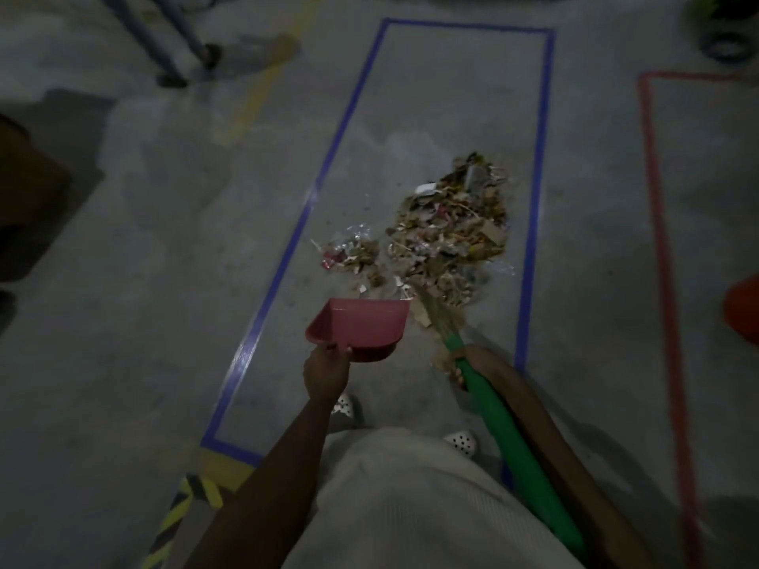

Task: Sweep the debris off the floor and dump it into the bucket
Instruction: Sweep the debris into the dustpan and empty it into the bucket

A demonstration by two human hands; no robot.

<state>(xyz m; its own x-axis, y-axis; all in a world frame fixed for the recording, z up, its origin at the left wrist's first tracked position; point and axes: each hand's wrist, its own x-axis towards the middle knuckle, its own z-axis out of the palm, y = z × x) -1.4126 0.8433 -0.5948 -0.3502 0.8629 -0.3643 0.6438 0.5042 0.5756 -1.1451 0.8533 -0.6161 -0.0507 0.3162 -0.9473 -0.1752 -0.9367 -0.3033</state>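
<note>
Grey concrete floor [143, 240], dimly lit, seen from the head camera. A blue tape rectangle [544, 96] marked on it encloses the work.

Main heap of mixed paper, plastic and wood debris [447, 227], lying inside the rectangle near its right edge. A smaller scatter of the same litter [349, 252] lies just beside the heap, towards the left edge. All of it is on the floor, and none shows in the pan.

Green-handled straw broom [517, 445], slanting down to the near end of the heap, where its bristles touch the litter. The right hand [468, 363] has its fingers wrapped round the handle low down, close to the bristles.

Pink plastic dustpan [361, 326], mouth facing the debris and just beside the bristles. The left hand [326, 371] grips its rear handle, fingers curled. Whether the lip rests on the floor cannot be told.

Orange-red rounded object [743, 310] at the right edge of the floor, outside the rectangle, possibly the bucket. Too little shows to be sure.

Step in hand, as judged: loading the pan. Press the lip flat to the concrete, angle the mouth at the heap, and draw short, low strokes into it. Take the heap in portions, since one pass would likely overfill the pan.
</note>
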